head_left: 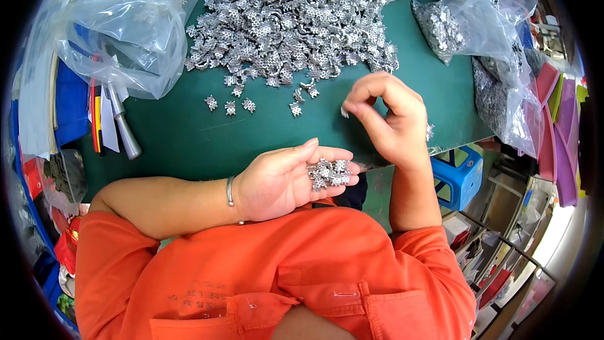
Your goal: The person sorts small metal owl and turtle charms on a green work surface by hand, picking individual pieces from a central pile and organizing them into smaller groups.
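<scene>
Left hand: the left hand (277,176) lay palm up near the person's body, fingers extended and loosely cupped, gripping nothing.
Palm: a cluster of small silvery metal pieces (328,174) rested across the fingers.
Right hand: the right hand (393,119) hung over the near right of the table, thumb and forefinger pinched on a silvery bit (344,112), apparently one more such piece, mostly hidden.
Heap: a large heap (289,19) of the same pieces covered the far middle of the green table (189,126).
Strays: several loose pieces (230,107) lay just on the near side of the heap, well apart from the palm.
Bags: a clear plastic bag (126,38) lay far left; filled bags (440,28) lay far right.
Done: judging by the palm, only a handful had been gathered.
Left over: by far the greater share seemed to lie unhandled in the heap.
</scene>
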Action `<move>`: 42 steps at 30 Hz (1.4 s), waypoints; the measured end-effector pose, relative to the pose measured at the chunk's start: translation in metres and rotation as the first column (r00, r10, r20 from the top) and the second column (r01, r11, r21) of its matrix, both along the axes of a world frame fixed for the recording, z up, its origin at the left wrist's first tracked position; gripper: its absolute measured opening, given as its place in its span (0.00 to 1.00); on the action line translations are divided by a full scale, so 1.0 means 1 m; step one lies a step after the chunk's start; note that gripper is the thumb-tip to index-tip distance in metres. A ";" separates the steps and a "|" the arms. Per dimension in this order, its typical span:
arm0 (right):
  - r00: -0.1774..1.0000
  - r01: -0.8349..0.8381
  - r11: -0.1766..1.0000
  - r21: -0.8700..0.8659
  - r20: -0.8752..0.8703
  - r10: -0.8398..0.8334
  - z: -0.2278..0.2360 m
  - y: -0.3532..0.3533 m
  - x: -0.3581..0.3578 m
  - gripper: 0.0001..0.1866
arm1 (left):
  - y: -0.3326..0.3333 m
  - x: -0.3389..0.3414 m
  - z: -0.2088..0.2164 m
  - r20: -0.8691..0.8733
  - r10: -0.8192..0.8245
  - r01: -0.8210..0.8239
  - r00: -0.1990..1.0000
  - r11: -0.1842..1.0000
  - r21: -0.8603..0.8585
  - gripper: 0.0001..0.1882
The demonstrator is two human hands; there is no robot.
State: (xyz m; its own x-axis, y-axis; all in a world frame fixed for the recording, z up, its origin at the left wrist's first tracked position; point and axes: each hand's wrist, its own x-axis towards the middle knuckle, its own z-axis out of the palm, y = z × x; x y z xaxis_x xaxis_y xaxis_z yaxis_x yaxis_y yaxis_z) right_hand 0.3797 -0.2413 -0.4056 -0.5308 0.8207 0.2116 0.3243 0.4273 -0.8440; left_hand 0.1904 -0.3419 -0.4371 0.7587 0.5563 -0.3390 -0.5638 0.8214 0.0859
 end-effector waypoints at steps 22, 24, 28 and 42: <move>0.973 -0.134 0.928 0.349 0.226 0.055 -0.011 0.007 0.004 0.09 | 0.000 0.001 0.002 -0.025 -0.001 0.001 1.000 1.000 0.005 0.31; 0.984 -0.040 0.929 0.368 0.174 -0.027 -0.010 0.007 0.007 0.10 | 0.000 0.001 0.002 -0.035 -0.002 0.002 0.999 1.000 0.001 0.31; 0.991 -0.042 0.943 0.329 0.135 -0.003 -0.016 0.007 0.001 0.10 | 0.000 0.001 0.000 -0.020 0.000 0.000 1.000 1.000 0.015 0.31; 0.981 0.110 0.972 0.207 0.136 -0.140 -0.011 0.007 0.000 0.07 | 0.000 0.000 0.000 -0.020 0.004 -0.003 1.000 1.000 0.021 0.32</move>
State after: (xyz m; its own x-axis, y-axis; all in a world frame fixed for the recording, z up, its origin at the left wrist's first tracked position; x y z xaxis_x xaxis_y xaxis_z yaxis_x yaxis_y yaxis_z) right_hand 0.3797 -0.2347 -0.4163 -0.4648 0.8322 0.3024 0.5011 0.5288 -0.6850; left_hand 0.1907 -0.3421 -0.4367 0.7498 0.5660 -0.3426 -0.5647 0.8173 0.1144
